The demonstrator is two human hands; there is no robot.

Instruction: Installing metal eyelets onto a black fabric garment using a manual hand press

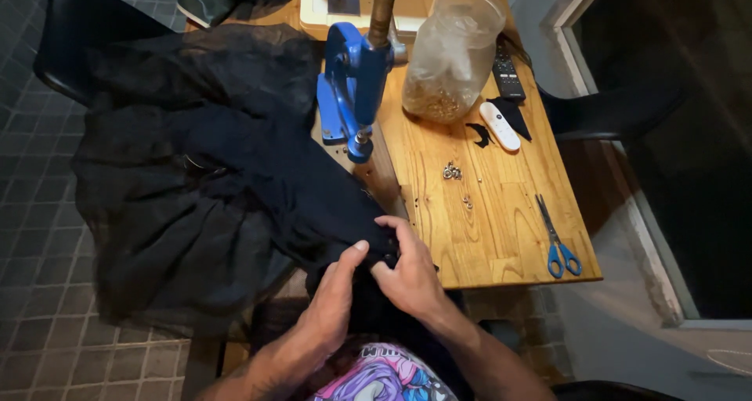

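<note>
A large dark navy garment [227,182] drapes over the wooden table's [486,229] left side and a black chair. My left hand [333,299] and my right hand [407,272] both pinch one edge of this fabric at the table's near corner, thumbs pressed close together. A small metal fitting seems to sit in the cloth between my fingers, though it is hard to make out. A blue hand press [354,80] stands on the table just beyond the garment.
A clear plastic jar [453,52] holds small brass pieces. Loose metal eyelets [452,171] lie mid-table. Blue-handled scissors [558,240] rest near the right edge. A white remote [499,125], a black remote [507,72] and a sewing machine [352,5] are farther back. Another black chair [611,111] stands to the right.
</note>
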